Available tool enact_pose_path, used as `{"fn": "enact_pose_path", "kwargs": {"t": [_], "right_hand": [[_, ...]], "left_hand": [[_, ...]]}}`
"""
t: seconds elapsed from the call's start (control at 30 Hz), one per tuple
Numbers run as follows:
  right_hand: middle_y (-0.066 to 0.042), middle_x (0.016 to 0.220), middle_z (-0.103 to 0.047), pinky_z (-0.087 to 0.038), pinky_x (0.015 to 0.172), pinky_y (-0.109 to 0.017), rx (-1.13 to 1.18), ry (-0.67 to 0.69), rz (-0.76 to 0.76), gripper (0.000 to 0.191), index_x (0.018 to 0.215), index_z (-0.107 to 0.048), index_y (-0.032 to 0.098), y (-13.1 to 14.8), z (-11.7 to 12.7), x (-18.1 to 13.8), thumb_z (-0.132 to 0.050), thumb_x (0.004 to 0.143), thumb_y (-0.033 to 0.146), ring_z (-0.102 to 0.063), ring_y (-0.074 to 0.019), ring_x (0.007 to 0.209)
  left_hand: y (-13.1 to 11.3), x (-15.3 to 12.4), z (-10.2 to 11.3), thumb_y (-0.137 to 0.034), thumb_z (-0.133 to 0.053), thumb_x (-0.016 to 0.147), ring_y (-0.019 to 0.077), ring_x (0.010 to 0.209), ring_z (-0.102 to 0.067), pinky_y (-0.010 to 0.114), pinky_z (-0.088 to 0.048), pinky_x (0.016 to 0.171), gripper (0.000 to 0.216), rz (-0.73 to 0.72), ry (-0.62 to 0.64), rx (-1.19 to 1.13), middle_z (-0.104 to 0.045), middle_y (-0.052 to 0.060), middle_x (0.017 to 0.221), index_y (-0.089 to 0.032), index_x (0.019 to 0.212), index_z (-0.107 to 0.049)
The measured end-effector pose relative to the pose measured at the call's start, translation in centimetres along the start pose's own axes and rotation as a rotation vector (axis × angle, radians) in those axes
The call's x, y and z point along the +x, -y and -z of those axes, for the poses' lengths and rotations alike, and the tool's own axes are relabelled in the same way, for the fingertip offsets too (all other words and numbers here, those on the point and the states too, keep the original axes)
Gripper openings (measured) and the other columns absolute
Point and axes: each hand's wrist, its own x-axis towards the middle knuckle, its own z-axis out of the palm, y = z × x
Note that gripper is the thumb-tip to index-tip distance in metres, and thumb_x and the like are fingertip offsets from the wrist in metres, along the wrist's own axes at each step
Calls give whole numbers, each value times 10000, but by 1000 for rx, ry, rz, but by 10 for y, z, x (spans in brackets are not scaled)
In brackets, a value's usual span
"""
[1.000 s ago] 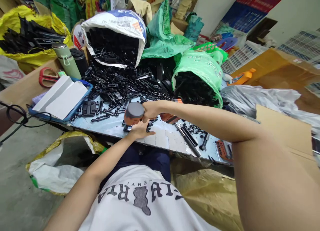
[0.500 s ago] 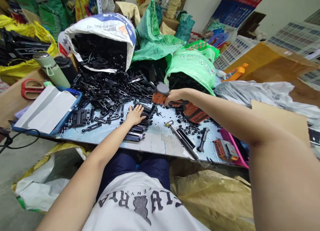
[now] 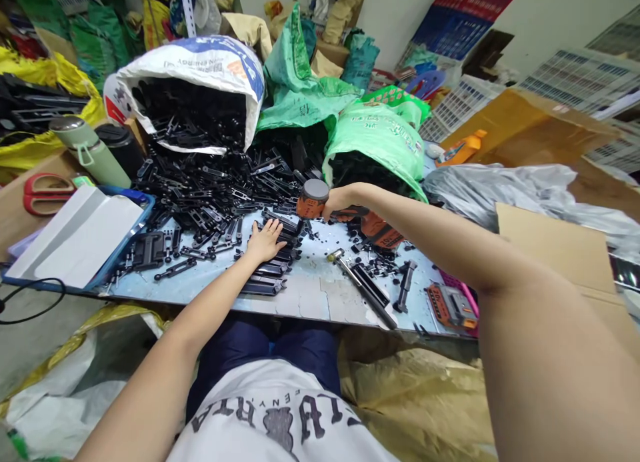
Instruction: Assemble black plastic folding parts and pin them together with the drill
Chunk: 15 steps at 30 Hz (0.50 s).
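Note:
My left hand (image 3: 266, 240) lies flat with fingers spread on a row of long black parts (image 3: 267, 269) set side by side on the table. In my right hand (image 3: 340, 201) is an orange and black cordless power driver (image 3: 313, 199), held by its grip. The driver's head is just right of the row's far end; its tip is hard to make out. Its battery end (image 3: 381, 231) hangs above small black pieces on the right. Nearer me lie a hammer (image 3: 363, 289), a pair of black bars (image 3: 370, 284) and a single black part (image 3: 405, 287).
Heaped black linkage parts (image 3: 215, 189) spill from a white sack (image 3: 240, 69) and green sacks (image 3: 380, 135). Left are a blue tray (image 3: 150, 205) holding a white box, red scissors (image 3: 47, 194) and a green flask (image 3: 93, 152). A spare battery (image 3: 453, 307) sits at the right front edge.
The view has shifted slightly. My left hand stays on the row, and my right hand still holds the driver at the row's far end, with little movement.

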Motion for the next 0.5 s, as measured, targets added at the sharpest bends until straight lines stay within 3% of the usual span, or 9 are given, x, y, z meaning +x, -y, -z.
{"fn": "enact_pose_path", "kwargs": {"t": [0.3,0.5], "right_hand": [[12,498,-516,-453,488,-262,-13,29,-22,274,698,-591,121,4,1,-2,-688,638,370,-544,-155,516],[-7,554,-553,-459,533,-280,-138,-18,-19,310,733,-627,101,14,6,-12,-713,623,377,-570,-178,589]], "left_hand": [[1,1,-4,-491,-230,915,258,1389,-134,601,-101,1073,585,-13,-31,-7,-192,75,1504,-205,1425,-241],[2,1,-7,-493,-232,913,253,1389,-135,598,-97,1075,587,-15,-57,9,-193,74,1503,-207,1425,-242]]}}
